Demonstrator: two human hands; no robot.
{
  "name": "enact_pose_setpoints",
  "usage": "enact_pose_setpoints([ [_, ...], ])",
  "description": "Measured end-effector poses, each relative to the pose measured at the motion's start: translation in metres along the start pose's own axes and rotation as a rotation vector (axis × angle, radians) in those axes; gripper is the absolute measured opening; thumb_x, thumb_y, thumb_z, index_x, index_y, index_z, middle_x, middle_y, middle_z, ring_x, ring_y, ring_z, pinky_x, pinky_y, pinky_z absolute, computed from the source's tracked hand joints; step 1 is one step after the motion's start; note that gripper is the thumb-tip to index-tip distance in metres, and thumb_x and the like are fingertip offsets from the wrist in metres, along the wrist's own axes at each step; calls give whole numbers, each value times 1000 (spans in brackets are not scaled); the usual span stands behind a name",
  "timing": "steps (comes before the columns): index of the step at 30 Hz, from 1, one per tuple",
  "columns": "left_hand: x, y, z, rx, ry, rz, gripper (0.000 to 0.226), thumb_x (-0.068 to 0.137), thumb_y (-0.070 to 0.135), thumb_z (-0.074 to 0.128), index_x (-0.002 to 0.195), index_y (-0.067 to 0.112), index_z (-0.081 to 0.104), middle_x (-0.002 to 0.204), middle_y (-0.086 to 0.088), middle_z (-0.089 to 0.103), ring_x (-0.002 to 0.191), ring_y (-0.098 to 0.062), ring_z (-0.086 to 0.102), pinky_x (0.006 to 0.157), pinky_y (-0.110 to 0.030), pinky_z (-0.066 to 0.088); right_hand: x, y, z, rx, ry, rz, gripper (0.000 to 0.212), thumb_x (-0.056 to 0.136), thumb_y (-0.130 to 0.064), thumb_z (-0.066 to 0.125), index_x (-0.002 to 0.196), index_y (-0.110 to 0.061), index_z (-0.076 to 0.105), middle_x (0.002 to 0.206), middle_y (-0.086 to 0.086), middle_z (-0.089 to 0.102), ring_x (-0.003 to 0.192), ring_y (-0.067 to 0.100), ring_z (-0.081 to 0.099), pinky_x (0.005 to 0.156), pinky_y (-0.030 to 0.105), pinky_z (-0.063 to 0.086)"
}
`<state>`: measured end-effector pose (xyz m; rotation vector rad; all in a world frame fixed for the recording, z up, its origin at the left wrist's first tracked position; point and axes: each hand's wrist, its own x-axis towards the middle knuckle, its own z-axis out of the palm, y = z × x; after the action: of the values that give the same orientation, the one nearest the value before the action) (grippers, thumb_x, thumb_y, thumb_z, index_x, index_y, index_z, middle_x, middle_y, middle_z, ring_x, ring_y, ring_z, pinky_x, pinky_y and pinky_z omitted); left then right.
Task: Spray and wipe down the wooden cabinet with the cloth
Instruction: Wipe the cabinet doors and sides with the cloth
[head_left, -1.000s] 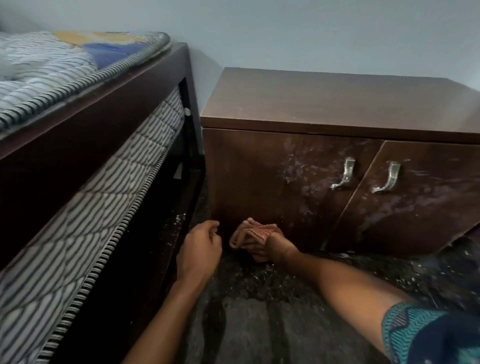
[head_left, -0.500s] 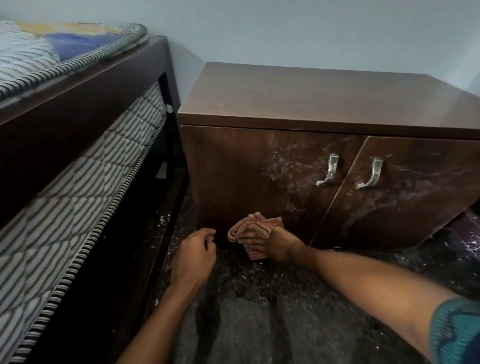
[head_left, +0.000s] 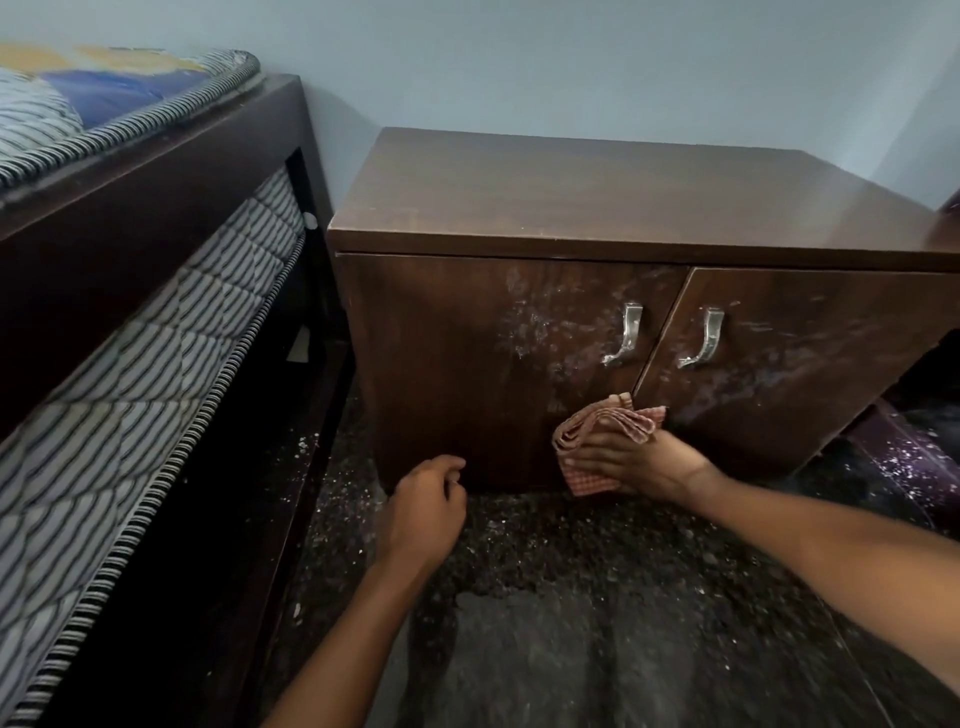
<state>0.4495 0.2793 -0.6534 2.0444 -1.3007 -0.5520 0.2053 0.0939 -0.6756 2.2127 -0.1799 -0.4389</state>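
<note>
Right grip (head_left: 636, 462) has the checked cloth (head_left: 608, 422) bunched up, pressed low on the cabinet (head_left: 441, 364) front; left grip (head_left: 423, 506) loosely curled, holding nothing, near the floor (head_left: 571, 597).

One cabinet (head_left: 571, 197), two handles (head_left: 623, 335) (head_left: 702, 339), one cloth (head_left: 608, 423)

Cabinet (head_left: 571, 197) right end cut off, cloth (head_left: 609, 422) partly under right fingers (head_left: 597, 453)

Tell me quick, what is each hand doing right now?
Left hand: loosely curled, holding nothing.
Right hand: holds the cloth against the cabinet door.
</note>
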Motion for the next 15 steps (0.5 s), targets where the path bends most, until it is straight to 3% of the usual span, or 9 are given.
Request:
enact_pose_setpoints([
  [2,1,1,3,10,41,-6,41,93,15,49,134,22,50,128,1,56,114,-18,55,96,-37,46,20,-8,-14,-5,-57,14,56,79,-39,45,133,-26,45,137,-11,48,126,10,48,114,44,-1],
  [5,3,3,4,43,122,-39,53,92,16,50,143,18,36,140,-5,43,125,-26,45,103,-38,38,80,-21,-47,15,26,-2,55,83,-34,28,133,-28,49,139,-12,49,130,9,44,114,42,4],
  [9,0,8,6,99,127,-90,63,92,20,52,148,17,23,147,-5,32,130,-29,37,103,-41,35,108,-24,-69,140,35,51,58,87,-28,21,144,-26,31,151,-12,30,140,10,25,115,36,20],
  [12,-1,5,8,141,88,-105,68,94,23,50,151,18,14,151,-4,24,134,-27,32,105,-41,33,84,-12,-55,186,73,80,57,86,-23,20,143,-21,23,149,-11,33,138,11,28,113,38,28],
  [15,-1,4,10,137,60,-122,69,94,24,50,151,17,11,153,-5,21,135,-27,30,107,-41,32,42,-2,-26,172,56,114,62,87,-27,26,147,-19,15,150,-11,27,137,13,23,115,39,11],
])
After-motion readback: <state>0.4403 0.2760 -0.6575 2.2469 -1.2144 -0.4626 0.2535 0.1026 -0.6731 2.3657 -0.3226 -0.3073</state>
